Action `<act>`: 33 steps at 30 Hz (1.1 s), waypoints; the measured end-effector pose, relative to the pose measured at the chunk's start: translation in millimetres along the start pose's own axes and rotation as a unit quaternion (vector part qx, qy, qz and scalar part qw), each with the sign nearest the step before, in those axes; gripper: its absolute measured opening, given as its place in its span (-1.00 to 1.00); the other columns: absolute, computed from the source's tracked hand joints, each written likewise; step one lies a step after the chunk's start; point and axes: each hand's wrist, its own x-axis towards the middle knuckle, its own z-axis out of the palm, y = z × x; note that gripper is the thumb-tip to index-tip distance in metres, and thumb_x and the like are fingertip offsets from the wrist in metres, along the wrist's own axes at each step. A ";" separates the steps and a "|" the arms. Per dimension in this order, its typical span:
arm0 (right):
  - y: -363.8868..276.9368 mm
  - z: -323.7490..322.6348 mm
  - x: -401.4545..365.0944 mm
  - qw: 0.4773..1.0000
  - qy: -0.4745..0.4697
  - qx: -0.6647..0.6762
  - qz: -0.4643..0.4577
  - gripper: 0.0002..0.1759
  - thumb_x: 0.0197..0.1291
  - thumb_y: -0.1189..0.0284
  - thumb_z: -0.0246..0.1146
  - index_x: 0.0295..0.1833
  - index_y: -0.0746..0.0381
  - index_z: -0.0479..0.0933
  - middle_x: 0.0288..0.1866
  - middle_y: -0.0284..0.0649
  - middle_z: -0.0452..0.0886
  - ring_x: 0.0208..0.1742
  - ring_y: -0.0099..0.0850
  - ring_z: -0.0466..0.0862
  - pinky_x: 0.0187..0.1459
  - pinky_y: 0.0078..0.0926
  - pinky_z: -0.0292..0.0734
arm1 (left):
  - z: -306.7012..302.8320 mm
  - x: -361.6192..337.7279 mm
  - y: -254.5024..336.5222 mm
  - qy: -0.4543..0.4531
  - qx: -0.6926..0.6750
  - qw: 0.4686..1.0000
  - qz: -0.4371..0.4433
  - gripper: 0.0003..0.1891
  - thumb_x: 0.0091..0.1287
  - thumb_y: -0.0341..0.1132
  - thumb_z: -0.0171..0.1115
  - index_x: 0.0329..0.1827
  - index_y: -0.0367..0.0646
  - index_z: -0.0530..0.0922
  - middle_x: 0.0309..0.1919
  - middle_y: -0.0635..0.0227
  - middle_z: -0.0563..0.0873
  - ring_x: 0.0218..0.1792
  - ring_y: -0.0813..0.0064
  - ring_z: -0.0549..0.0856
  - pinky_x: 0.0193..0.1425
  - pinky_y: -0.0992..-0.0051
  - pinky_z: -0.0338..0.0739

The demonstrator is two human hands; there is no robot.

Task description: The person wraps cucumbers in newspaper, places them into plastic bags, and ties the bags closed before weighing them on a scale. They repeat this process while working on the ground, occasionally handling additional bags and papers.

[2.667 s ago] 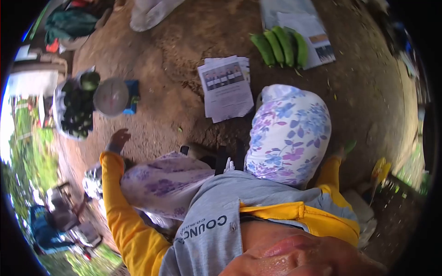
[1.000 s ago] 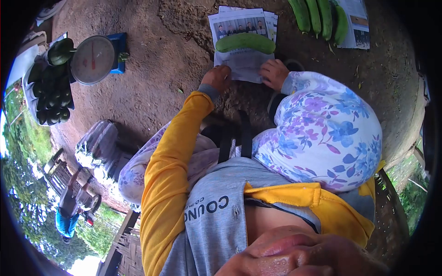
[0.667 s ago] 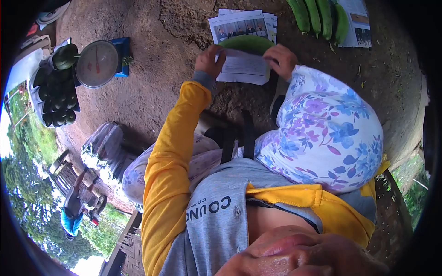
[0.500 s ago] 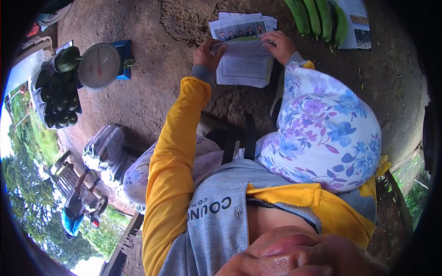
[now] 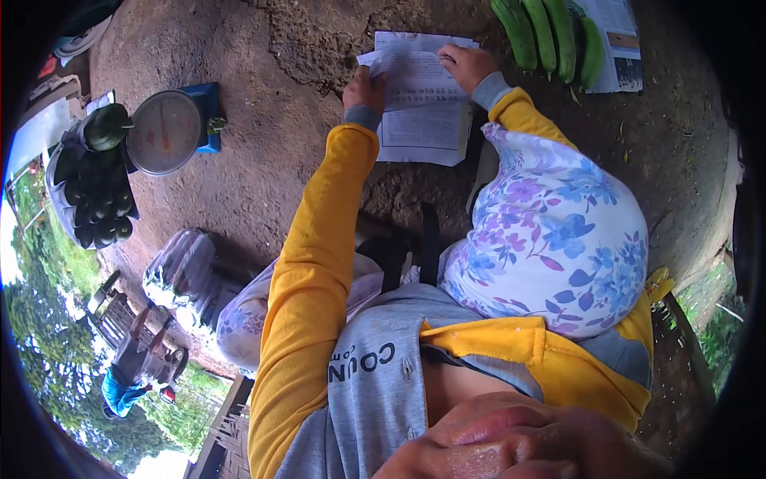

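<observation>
Sheets ahead, scale left, long vegetables right

The sheets lie on the ground, the left hand at their left edge, the right hand at their right. The long vegetables rest partly on newspaper. Heaped vegetables lie left of the scale; a plastic bundle sits behind it.

Soft daylight lights the ground evenly, dimming at the right. At the left, foliage glares, washing out to white in patches. Fisheye distortion curves the edges into black corners; the paper's small print looks blurred.
</observation>
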 end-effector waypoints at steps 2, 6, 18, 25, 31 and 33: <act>-21.6 -8.5 1.2 0.996 0.045 -0.035 -0.073 -0.71 -0.02 0.31 0.26 -0.12 0.06 0.47 -0.17 -0.30 0.56 -0.10 -0.28 0.53 -0.04 -0.33 0.37 | -0.9 3.7 2.1 0.004 -0.006 1.000 -0.008 -0.59 0.11 -0.06 0.23 -0.22 -0.25 0.46 -0.28 -0.01 0.63 -0.20 0.03 0.61 -0.14 0.22 0.49; -67.0 -15.5 4.6 0.991 -0.040 0.003 -0.129 -0.59 -0.14 0.33 0.35 -0.10 0.09 0.45 -0.04 -0.35 0.44 0.04 -0.34 0.42 0.02 -0.34 0.33 | 3.1 10.1 -8.2 -0.006 -0.008 1.000 -0.008 -0.59 0.08 -0.04 0.24 -0.23 -0.23 0.48 -0.29 0.01 0.63 -0.21 0.02 0.62 -0.16 0.21 0.49; -58.8 10.4 11.7 0.943 -0.318 -0.050 -0.088 -0.45 -0.26 0.30 0.40 -0.03 0.13 0.46 0.00 -0.25 0.41 0.14 -0.26 0.35 0.09 -0.13 0.32 | 6.8 -25.1 -16.4 0.163 -0.124 0.977 -0.057 -0.69 0.16 -0.14 0.20 -0.33 -0.27 0.50 -0.40 0.05 0.61 -0.31 0.08 0.61 -0.20 0.25 0.47; -31.5 28.6 11.5 0.984 -0.080 0.159 0.028 -0.32 -0.29 0.14 0.45 -0.07 0.37 0.48 -0.11 -0.03 0.51 -0.07 -0.15 0.52 -0.01 -0.33 0.42 | 37.6 -79.9 -13.0 0.078 -0.263 0.956 -0.107 -0.58 0.12 -0.21 0.29 -0.07 -0.30 0.43 -0.19 0.23 0.58 -0.17 0.45 0.56 -0.05 0.43 0.46; -74.9 1.3 25.9 0.794 -0.053 0.597 0.100 -0.51 -0.03 0.38 0.35 0.01 0.37 0.40 -0.10 -0.17 0.54 -0.07 -0.40 0.54 -0.01 -0.49 0.40 | 2.0 -44.5 29.8 -0.030 -0.449 0.893 -0.012 -0.35 -0.08 -0.20 0.35 0.09 -0.29 0.36 -0.17 0.18 0.60 -0.13 0.33 0.61 0.02 0.39 0.46; -69.9 -8.7 29.6 0.811 -0.062 0.575 0.087 -0.51 -0.01 0.42 0.33 0.04 0.36 0.38 -0.11 -0.20 0.54 -0.08 -0.41 0.54 0.00 -0.48 0.39 | -39.8 -44.1 48.4 -0.044 -0.335 0.941 0.005 -0.32 -0.17 -0.19 0.38 0.07 -0.27 0.38 -0.21 0.18 0.61 -0.14 0.34 0.62 0.00 0.42 0.47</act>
